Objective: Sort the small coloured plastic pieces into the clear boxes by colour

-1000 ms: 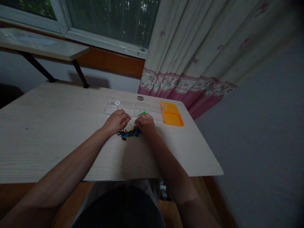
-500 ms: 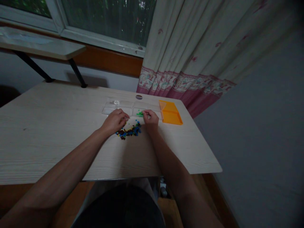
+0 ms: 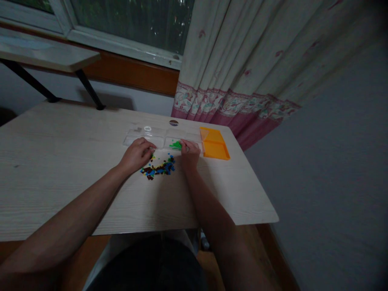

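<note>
A heap of small coloured pieces [image 3: 158, 167], blue, dark red and black, lies on the pale wooden table [image 3: 75, 169]. Behind it stands a clear compartment tray [image 3: 142, 133] with green pieces [image 3: 175, 144] in one cell. My left hand [image 3: 137, 154] rests at the heap's left edge, its fingers curled in a pinch near the tray's front. My right hand [image 3: 190, 153] sits at the heap's right, fingertips pinched at the cell of green pieces. What either hand holds is too small to make out.
An orange lid [image 3: 214, 143] lies right of the clear tray. A small round disc [image 3: 173, 122] sits behind the tray. A curtain [image 3: 242, 81] hangs at the back right, and a second table [image 3: 45, 56] stands under the window. The table's right edge is near.
My right hand moved from the heap forward to the cell with green pieces and stays there. My left hand barely shifted. The camera turned slightly right.
</note>
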A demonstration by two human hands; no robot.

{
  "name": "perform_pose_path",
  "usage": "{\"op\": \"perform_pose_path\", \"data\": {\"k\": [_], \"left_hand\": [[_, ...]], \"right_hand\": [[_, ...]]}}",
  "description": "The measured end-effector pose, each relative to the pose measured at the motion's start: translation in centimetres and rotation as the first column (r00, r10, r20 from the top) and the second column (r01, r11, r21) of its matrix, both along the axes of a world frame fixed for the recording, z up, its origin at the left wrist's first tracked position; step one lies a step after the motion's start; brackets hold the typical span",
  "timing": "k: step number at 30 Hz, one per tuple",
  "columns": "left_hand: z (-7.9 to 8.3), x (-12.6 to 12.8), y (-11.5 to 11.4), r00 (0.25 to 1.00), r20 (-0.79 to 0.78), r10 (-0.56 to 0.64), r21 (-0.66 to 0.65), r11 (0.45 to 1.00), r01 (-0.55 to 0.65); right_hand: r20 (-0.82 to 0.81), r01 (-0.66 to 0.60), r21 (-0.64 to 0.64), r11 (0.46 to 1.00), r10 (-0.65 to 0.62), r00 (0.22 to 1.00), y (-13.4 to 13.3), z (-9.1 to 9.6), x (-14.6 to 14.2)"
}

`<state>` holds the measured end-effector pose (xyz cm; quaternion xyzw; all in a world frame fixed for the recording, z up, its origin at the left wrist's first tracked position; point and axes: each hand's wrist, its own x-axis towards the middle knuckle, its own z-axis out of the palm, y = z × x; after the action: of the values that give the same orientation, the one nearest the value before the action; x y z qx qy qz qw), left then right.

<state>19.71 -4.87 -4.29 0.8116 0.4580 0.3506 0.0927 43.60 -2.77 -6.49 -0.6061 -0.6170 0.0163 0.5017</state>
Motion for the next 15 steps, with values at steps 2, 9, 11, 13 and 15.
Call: {"op": "perform_pose_path", "data": {"k": [2, 9, 11, 13, 15], "left_hand": [[0.0, -0.4, 0.1, 1.0, -0.013, -0.002, -0.008, 1.0, 0.002], [0.1, -1.6, 0.5, 0.993, -0.067, -0.101, -0.008, 0.995, 0.101], [0.0, -1.7, 0.7, 0.989, -0.078, -0.126, -0.008, 0.992, 0.125], [-0.1, -1.8, 0.8, 0.988, -0.078, -0.135, -0.008, 0.991, 0.135], [-0.1, -1.9, 0.8, 0.99, -0.069, -0.127, -0.008, 0.992, 0.127]], "right_hand": [[0.012, 0.001, -0.012, 1.0, -0.001, 1.0, -0.3, 0.3, -0.2], [0.051, 0.002, -0.053, 0.999, 0.001, 0.999, -0.9, 1.0, -0.5], [0.056, 0.01, -0.045, 0.999, -0.008, 0.998, -0.9, 0.9, -0.5], [0.063, 0.01, -0.032, 0.999, -0.007, 0.998, -0.8, 0.9, -0.4], [0.069, 0.007, -0.018, 1.0, -0.006, 0.998, -0.8, 0.9, -0.4]]}}
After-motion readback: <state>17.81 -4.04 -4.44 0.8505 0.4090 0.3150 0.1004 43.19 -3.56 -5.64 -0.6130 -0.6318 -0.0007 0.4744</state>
